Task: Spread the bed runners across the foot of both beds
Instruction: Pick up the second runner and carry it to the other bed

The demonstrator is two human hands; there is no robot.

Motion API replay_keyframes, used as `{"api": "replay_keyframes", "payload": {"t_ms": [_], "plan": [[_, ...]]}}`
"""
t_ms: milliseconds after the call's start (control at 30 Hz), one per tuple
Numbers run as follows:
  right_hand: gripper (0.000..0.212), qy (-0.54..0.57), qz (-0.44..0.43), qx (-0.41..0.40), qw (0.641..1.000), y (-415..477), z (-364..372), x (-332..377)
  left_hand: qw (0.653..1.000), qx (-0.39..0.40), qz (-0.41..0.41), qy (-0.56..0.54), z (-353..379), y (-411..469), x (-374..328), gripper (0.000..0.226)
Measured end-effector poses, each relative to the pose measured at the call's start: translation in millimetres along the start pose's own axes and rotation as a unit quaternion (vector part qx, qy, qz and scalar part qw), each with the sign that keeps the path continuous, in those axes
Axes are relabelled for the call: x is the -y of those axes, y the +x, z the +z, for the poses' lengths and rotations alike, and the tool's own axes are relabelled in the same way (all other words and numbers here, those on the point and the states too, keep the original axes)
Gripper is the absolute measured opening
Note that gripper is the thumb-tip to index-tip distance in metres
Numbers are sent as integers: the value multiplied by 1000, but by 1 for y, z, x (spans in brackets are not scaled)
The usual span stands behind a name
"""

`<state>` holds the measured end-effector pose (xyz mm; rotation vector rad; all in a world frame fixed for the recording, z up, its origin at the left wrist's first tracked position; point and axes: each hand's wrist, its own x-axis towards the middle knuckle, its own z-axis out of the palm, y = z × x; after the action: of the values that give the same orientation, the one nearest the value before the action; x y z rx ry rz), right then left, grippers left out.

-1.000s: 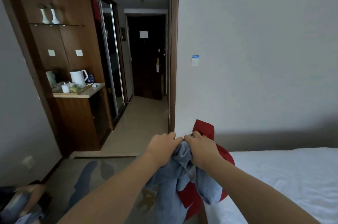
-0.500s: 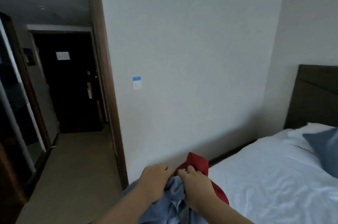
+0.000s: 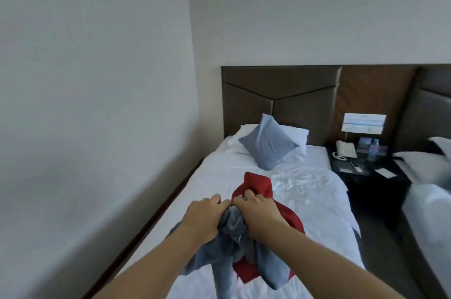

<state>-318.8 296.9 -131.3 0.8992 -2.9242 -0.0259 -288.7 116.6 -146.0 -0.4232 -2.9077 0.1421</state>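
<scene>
View now swung onto bed. Left hand, right hand: fingers still clamped on bunched bed runner. Wall close left, aisle open right.

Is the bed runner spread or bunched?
Bunched: left hand and right hand grip the crumpled bed runner above the bed.

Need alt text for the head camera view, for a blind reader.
The left hand and right hand grip bunched blue and red runner cloth over a white bed; a blue cushion leans on the pillows by the dark headboard.
</scene>
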Motion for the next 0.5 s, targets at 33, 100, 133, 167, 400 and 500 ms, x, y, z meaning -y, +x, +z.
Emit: {"api": "replay_keyframes", "payload": {"t_ms": [33, 100, 133, 167, 400, 500], "plan": [[44, -6, 13, -5, 1000, -1, -1, -18, 1000, -9, 13, -7, 2, 17, -9, 27], [41, -20, 37, -18, 999, -5, 0, -49, 999, -23, 32, -18, 5, 44, -29, 22], [41, -28, 48, -23, 998, -9, 0, -62, 998, -26, 43, -23, 7, 56, -39, 21], [41, -34, 60, -26, 997, -14, 1, -74, 998, -28, 58, -26, 9, 66, -48, 20], [42, -7, 179, -28, 983, -58, 14, -139, 986, -24, 163, -9, 13, 133, -113, 24], [41, 10, 216, -32, 976, -75, 19, -155, 980, -21, 197, 15, 16, 149, -134, 26]]}}
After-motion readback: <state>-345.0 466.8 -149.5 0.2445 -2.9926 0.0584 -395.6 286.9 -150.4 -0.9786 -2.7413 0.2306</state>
